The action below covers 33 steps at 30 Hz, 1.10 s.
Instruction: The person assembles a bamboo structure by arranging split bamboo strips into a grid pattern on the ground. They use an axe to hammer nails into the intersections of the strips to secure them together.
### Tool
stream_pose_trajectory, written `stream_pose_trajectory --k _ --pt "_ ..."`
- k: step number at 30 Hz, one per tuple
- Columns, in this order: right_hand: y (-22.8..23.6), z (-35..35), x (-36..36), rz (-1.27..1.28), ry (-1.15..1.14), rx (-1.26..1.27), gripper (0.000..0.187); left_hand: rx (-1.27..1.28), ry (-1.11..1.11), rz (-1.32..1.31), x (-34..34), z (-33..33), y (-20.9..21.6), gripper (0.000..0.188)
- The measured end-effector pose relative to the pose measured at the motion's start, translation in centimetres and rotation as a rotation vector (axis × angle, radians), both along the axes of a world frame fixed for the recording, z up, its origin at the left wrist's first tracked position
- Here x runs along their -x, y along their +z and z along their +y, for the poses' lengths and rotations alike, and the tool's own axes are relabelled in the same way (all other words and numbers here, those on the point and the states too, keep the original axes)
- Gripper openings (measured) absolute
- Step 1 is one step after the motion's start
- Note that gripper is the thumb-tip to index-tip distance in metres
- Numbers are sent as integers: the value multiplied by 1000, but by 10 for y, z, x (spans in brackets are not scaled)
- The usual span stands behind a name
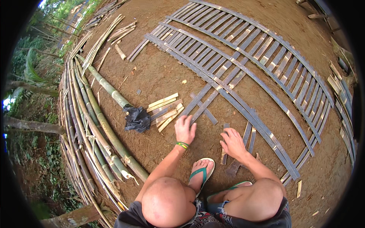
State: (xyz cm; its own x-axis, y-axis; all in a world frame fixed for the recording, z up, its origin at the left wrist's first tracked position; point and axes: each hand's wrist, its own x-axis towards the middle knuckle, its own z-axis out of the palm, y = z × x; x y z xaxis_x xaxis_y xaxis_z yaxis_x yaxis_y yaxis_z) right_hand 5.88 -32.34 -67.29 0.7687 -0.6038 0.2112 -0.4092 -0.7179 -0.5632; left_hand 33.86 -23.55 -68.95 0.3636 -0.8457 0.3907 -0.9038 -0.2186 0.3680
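My left hand (185,130), with a green and yellow wristband, hovers low with its fingers apart. Its fingertips are at the near ends of two dark bamboo slats (195,102); whether they touch is unclear. To the right, my right hand (233,143) has loosely bent, spread fingers over a short dark slat (224,155), and nothing shows in its grip. Beyond both hands lies a bamboo lattice panel (235,95) of long dark strips with crosswise slats. Beside my left hand is a small pile of short split bamboo pieces (163,103).
A black plastic bag (137,119) lies at the end of a green bamboo pole (110,88). Long bamboo poles (99,117) are stacked along the left. A second slatted panel (262,43) lies farther back. More split bamboo (344,102) is at the right edge.
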Motion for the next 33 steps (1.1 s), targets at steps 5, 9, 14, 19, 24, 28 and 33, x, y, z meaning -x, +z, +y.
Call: stream_pose_trajectory --k 5,9,14,19,24,28,33 --pt "20 -19 27 -57 -39 -113 31 63 292 -331 -87 67 28 43" --pt "26 -21 84 12 -195 -166 29 159 1110 -307 -152 56 56 91" --pt "39 -18 102 -56 -195 -325 27 423 1250 1061 -361 121 74 32" --pt "59 -45 139 -119 -329 -456 23 993 774 1093 -334 38 93 14" --pt "138 -85 116 -163 -314 -474 24 988 295 1097 -272 -4 211 11" --pt "211 -118 35 -91 27 -384 25 872 144 1056 -264 -7 273 19" --pt "237 -133 -122 -133 427 -259 30 657 140 1276 -258 -36 239 24"
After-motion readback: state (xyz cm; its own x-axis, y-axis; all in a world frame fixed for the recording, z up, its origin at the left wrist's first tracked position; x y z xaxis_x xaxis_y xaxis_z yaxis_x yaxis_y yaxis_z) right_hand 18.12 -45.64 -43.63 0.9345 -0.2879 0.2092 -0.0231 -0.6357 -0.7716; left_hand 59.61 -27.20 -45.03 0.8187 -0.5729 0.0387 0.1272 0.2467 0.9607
